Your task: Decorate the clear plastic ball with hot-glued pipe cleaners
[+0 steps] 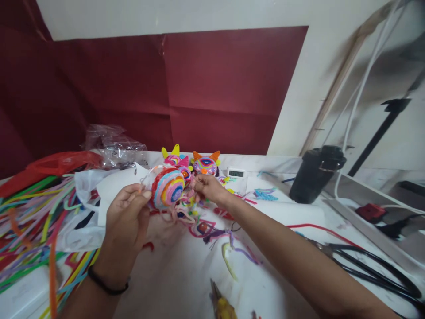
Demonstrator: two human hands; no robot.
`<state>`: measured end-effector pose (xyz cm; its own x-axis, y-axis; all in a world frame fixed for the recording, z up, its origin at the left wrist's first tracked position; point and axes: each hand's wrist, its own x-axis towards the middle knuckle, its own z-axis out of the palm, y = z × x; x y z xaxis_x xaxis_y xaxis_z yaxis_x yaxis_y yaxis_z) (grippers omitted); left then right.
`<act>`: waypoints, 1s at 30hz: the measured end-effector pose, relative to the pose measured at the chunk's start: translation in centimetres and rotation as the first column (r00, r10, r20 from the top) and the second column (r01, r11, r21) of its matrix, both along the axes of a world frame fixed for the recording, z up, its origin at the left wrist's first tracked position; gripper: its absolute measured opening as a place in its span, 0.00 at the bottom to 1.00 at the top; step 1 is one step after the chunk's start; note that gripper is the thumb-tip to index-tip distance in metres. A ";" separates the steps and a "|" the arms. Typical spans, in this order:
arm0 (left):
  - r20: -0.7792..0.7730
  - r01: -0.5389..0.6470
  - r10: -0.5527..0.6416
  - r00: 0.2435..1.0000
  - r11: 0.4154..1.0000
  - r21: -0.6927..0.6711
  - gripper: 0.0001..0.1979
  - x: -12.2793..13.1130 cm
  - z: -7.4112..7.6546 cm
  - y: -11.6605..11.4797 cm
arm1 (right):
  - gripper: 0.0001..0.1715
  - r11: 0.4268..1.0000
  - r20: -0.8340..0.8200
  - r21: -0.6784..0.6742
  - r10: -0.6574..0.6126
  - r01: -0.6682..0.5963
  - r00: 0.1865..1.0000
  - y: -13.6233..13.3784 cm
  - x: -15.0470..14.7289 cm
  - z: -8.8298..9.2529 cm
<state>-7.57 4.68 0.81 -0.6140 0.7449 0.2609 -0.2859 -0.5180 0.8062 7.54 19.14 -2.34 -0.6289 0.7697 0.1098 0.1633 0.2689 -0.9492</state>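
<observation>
Between my hands is a round pipe-cleaner craft (168, 188) with coiled bands of red, light blue, orange, pink and dark blue. My left hand (128, 212) is closed in a pinch at its left edge. On the other side, my right hand (210, 189) is closed with its fingertips at the craft's right end; the exact spot they grip is partly hidden. Just behind stand a pipe-cleaner figure with yellow points (172, 155) and another with orange points (206, 164). Loose pipe-cleaner pieces (203, 228) lie below on the white table (179, 274).
Many coloured pipe cleaners (36, 208) are heaped at left, beside clear plastic wrap (116, 146). A small digital timer (236, 173) and a black bottle (315, 175) stand behind. Black-handled scissors (372, 266) lie at right; yellow-handled pliers (223, 305) lie in front.
</observation>
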 end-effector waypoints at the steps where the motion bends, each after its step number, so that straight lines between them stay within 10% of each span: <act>1: 0.002 -0.003 0.003 1.000 1.000 0.000 0.12 -0.1 0.0 0.1 | 0.14 0.999 -0.041 -0.044 -0.020 0.018 0.999 0.1 0.4 0.3; 18: 0.006 0.251 -0.253 0.967 0.952 -0.175 0.10 2.3 -1.2 0.1 | 0.11 0.908 -0.319 -0.418 -0.188 0.040 0.929 0.2 5.4 4.6; 30: -0.050 0.414 -0.449 0.892 0.855 -0.312 0.11 6.4 -4.2 -0.1 | 0.11 0.884 -0.281 -0.451 -0.270 0.122 0.921 -2.0 7.6 2.6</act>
